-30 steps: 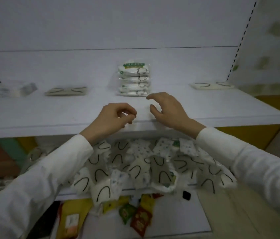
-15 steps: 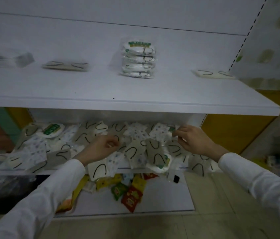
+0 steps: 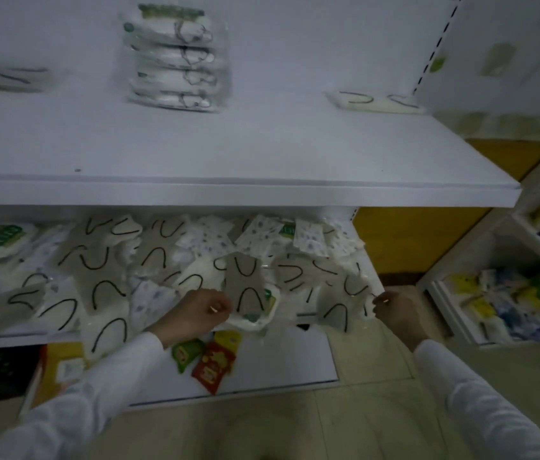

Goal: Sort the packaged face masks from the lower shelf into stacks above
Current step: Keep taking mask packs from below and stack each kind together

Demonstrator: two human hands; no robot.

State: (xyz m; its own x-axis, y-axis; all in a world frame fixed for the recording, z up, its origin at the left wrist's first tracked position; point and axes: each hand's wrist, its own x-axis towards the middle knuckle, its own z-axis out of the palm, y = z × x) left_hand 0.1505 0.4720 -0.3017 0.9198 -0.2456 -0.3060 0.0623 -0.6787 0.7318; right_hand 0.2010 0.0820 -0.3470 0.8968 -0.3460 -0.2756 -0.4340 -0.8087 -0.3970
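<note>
A broad white upper shelf [image 3: 262,154] is seen across the top of the view, and beneath it the lower shelf [image 3: 3,340] is covered almost from end to end by a loose heap of packaged face masks [image 3: 162,260], some grey-white with black ear loops, some printed with small blue dots, and one at the far left marked with a green label. Under that, a white bottom board [image 3: 278,360] is visible, and a side rack [image 3: 511,293] of mixed blue, yellow and white packs is placed at the right. On the upper shelf a neat stack of green-labelled mask packs [image 3: 175,64] is set near the back wall, with a single flat pack [image 3: 371,102] well to its right and another blurred flat pack [image 3: 6,79] at the left edge. Both arms are clad in white sleeves [image 3: 96,393]. The left hand [image 3: 195,313] is held at the front edge of the heap, fingers curled, just beside a grey pack with black loops [image 3: 245,287]. The right hand [image 3: 394,310] is kept well apart from it at the shelf's right end, fingers likewise curled, next to another looped pack [image 3: 338,310]. Whether either hand grips a pack cannot be told through the blur. Red and green snack packets [image 3: 212,366] are scattered on the bottom board.
</note>
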